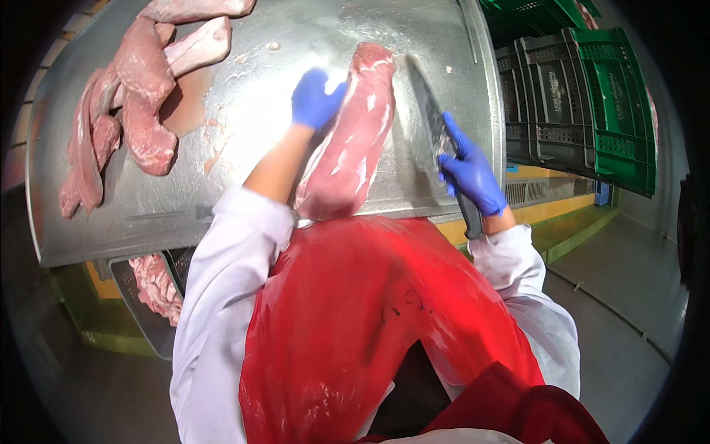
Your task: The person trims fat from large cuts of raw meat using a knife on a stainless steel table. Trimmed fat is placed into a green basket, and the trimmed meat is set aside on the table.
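A long pink loin of meat (359, 122) with white fat streaks lies lengthwise on the metal table (310, 33), its near end at the table's front edge by my red apron. My left hand (316, 98), in a blue glove, is on the loin's left side, its thumb apart from the fingers and at the meat's edge. To the right of the loin, my blue-gloved right hand (472, 174) grips a large knife (427, 96) by its dark handle, index finger stretched along the blade. The blade points away from me, apart from the meat.
Several more pieces of meat (144, 66) lie at the table's far left. A dark crate (140, 296) with meat trimmings stands below the front left edge. Grey and green perforated crates (547, 103) are beyond the table's right edge.
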`<state>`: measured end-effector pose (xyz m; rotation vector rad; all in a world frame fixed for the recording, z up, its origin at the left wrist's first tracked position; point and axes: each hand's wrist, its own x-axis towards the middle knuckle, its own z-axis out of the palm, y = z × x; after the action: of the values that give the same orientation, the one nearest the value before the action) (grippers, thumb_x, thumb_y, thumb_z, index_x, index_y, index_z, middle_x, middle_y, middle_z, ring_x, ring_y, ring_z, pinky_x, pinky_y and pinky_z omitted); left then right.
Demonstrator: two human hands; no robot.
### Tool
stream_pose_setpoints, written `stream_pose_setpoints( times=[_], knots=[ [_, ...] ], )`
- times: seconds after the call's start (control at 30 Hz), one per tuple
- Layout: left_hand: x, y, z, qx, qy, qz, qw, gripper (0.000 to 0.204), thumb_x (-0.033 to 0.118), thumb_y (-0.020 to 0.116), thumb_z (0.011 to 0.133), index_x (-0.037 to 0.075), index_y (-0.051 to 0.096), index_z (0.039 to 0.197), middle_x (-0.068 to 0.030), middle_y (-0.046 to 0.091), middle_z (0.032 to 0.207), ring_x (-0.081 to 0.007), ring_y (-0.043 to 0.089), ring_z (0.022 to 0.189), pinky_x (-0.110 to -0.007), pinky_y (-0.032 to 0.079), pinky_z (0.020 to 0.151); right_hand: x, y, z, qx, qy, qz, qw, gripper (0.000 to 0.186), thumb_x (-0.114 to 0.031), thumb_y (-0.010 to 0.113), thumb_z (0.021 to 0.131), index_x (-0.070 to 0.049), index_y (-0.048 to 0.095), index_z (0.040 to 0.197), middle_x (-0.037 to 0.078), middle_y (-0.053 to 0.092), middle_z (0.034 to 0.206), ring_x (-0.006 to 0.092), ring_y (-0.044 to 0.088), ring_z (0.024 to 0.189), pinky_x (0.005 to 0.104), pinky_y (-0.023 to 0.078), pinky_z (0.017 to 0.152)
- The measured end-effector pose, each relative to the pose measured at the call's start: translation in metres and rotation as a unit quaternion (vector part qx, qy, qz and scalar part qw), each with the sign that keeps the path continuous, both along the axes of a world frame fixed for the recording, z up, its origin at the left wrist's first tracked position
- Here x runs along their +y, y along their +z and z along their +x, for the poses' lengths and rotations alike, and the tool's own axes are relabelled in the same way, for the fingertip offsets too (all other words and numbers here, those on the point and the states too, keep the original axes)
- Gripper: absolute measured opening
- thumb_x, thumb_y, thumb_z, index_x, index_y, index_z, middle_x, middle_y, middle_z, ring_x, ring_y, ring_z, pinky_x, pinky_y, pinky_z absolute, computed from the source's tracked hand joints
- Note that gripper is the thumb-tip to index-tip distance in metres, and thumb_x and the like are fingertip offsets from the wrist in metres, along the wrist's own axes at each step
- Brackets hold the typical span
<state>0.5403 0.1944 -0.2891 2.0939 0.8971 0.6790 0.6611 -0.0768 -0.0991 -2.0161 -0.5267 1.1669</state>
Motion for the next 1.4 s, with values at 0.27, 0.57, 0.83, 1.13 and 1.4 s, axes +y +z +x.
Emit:
stream_pose_setpoints(
  times=[0.27,0.57,0.83,1.13,1.4],
  knots=[
    [0.066,-0.065,0.107,0.145,-0.087,-0.137,0.976,0.038,0.037,0.072,0.083,0.0,0.073,0.084,-0.0178,0.071,0.078,-0.0299,0.069,0.071,-0.04,0.053,0.068,0.045,-0.07,0.04,-0.099,-0.045,0.056,0.993,0.079,-0.011,0.059,0.094,-0.022,0.021,0.162,0.01,0.065,0.07,0.0128,0.06,0.054,0.0321,0.054,0.051],
    [0.052,-0.093,0.099,0.013,-0.046,-0.254,0.966,0.016,0.015,0.07,0.086,0.001,0.067,0.078,-0.0054,0.064,0.07,-0.0133,0.056,0.061,-0.03,0.044,0.058,0.171,-0.155,0.064,-0.294,0.193,-0.033,0.936,0.076,-0.014,0.05,0.09,-0.016,0.021,0.16,0.031,0.068,0.103,0.0432,0.07,0.084,0.0483,0.056,0.079],
    [0.035,-0.066,0.092,0.036,-0.033,-0.163,0.985,0.028,0.025,0.067,0.091,-0.001,0.069,0.081,-0.0094,0.067,0.071,-0.0158,0.059,0.063,-0.033,0.048,0.061,0.154,-0.132,0.069,-0.25,0.272,-0.023,0.929,0.079,-0.009,0.052,0.085,-0.009,0.024,0.158,0.033,0.068,0.087,0.0413,0.071,0.082,0.0498,0.056,0.074],
    [0.042,-0.009,0.081,0.065,-0.021,-0.119,0.991,0.025,0.024,0.065,0.089,-0.001,0.069,0.087,-0.0142,0.068,0.076,-0.021,0.063,0.068,-0.036,0.051,0.068,0.1,-0.105,0.062,-0.076,0.236,-0.007,0.969,0.065,-0.021,0.051,0.097,-0.021,0.03,0.158,0.026,0.07,0.093,0.0375,0.07,0.072,0.0462,0.056,0.072],
    [0.052,0.026,0.085,0.026,-0.068,-0.252,0.965,0.021,0.021,0.068,0.088,0.0,0.068,0.09,-0.0045,0.066,0.079,-0.0115,0.06,0.071,-0.029,0.05,0.068,0.094,-0.114,0.069,-0.107,0.309,0.004,0.945,0.071,-0.022,0.051,0.095,-0.022,0.024,0.161,0.017,0.07,0.076,0.027,0.068,0.058,0.0399,0.057,0.07]
  ],
)
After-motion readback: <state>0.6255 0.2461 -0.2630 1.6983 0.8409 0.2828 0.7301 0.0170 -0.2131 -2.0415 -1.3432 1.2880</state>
